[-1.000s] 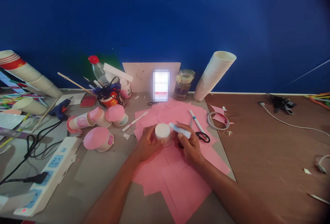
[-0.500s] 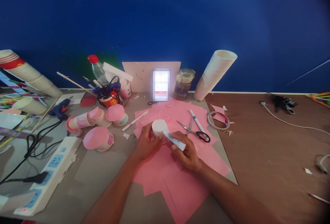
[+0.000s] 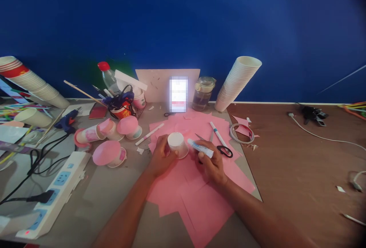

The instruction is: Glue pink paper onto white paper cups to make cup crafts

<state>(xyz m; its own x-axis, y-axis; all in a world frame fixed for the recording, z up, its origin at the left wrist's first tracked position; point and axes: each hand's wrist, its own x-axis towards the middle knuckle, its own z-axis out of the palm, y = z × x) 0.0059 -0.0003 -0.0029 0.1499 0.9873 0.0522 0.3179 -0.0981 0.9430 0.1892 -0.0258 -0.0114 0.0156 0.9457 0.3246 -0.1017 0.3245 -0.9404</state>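
Observation:
A white paper cup (image 3: 177,145) stands upside down on a spread of pink paper sheets (image 3: 194,198), its base facing up. My left hand (image 3: 161,158) is closed around the cup's left and near side. To the right of the cup, my right hand (image 3: 211,164) grips a white glue stick (image 3: 201,148) with pale blue print, its tip pointing left and a small gap away from the cup. Scissors (image 3: 224,151) lie partly behind my right hand, beside a white marker (image 3: 219,135). A second marker (image 3: 149,134) rests left of the cup.
Pink-topped cups (image 3: 108,153) and a power strip (image 3: 54,198) stand at left, near a blue glue gun (image 3: 68,120). A tape roll (image 3: 242,133) lies at right. Behind are a lit phone (image 3: 178,94), a glass jar (image 3: 203,93) and a tall cup stack (image 3: 238,84).
My right hand has moved right with the glue stick, away from the cup. More of the cup's side now shows, while my left hand stays on it.

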